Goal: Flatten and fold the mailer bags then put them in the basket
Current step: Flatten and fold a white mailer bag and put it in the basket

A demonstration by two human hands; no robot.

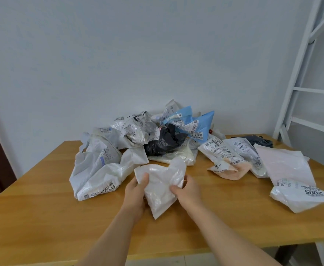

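Head view looks forward and down, close over the table [42,208].

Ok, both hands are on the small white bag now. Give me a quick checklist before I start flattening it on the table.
1. Left hand grips the white bag: ok, thumb on top at its left edge.
2. Right hand grips it: ok, at its right edge.
3. Bare table in front to flatten on: ok, open wood near the hands.
4. Bag flat: not ok, it is crumpled.
5. Bag free of the pile: ok, it appears apart from the other bags.
6. Basket in reach: cannot tell, none in view.
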